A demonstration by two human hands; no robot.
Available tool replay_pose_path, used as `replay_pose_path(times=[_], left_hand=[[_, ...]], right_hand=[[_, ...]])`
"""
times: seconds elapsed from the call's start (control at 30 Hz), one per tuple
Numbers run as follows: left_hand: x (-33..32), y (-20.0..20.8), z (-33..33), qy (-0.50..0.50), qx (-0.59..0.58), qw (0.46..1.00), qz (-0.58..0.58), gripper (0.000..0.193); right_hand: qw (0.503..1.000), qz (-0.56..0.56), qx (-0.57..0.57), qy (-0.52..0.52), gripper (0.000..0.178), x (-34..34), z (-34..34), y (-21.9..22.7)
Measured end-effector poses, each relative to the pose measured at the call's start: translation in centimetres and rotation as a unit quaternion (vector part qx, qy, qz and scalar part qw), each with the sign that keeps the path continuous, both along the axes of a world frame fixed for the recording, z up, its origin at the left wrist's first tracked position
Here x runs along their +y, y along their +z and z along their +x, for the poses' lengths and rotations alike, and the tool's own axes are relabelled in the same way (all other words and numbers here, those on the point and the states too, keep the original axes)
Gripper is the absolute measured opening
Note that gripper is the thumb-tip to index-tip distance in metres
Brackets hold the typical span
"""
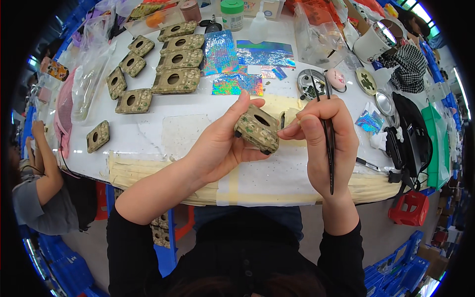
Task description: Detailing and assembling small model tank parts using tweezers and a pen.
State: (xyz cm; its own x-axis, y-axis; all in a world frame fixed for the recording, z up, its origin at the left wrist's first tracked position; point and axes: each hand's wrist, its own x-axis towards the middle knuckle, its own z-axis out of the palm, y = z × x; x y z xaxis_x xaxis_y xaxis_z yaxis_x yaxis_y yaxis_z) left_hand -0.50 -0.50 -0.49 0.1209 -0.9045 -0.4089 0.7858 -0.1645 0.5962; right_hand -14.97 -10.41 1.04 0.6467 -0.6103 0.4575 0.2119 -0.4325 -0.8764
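My left hand [210,141] grips a small camouflage-patterned case [252,137] with a round hole in its face, held tilted above the table. Dark tabs show at its lower corners. Black tweezers [331,166] lie through my right hand [332,133], their tips pointing up and away from me. That hand's thumb and forefinger are pinched together close to the right edge of the case; whether anything small sits between them I cannot make out. Beyond the tweezers, a round metal dish [303,79] holds small dark pieces.
Several similar camouflage cases [176,80] lie at the left. Shiny holographic sheets [221,52] are behind my hands. A green-lidded jar [232,17] and a white squeeze bottle [259,29] stand farther back. A black bag [414,133] and green tray [438,148] are right. Another person sits at far left.
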Motion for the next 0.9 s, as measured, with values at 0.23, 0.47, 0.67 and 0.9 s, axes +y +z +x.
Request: replay_pose_path(times=[0.23, 0.47, 0.67, 0.9], left_hand=[[-0.02, 0.05, -0.04, -0.001, -0.011, 1.0, 0.003, 0.052], [-0.07, 0.11, -0.09, 0.0, -0.008, 1.0, 0.008, 0.052], [-0.05, 0.14, -0.05, -0.003, -0.012, 1.0, 0.004, 0.052], [-0.04, 0.18, -0.04, -0.002, -0.01, 1.0, 0.006, 0.053]], right_hand=[[1.0, 0.019, -0.009, -0.013, 0.006, 0.15, 0.09, 0.0], [1.0, 0.008, -0.004, -0.016, 0.006, 0.03, 0.11, -0.09], [1.0, 0.017, -0.006, -0.012, 0.006, 0.05, 0.11, -0.07], [1.0, 0.012, 0.0, -0.012, 0.006, 0.0, 0.04, -0.04]])
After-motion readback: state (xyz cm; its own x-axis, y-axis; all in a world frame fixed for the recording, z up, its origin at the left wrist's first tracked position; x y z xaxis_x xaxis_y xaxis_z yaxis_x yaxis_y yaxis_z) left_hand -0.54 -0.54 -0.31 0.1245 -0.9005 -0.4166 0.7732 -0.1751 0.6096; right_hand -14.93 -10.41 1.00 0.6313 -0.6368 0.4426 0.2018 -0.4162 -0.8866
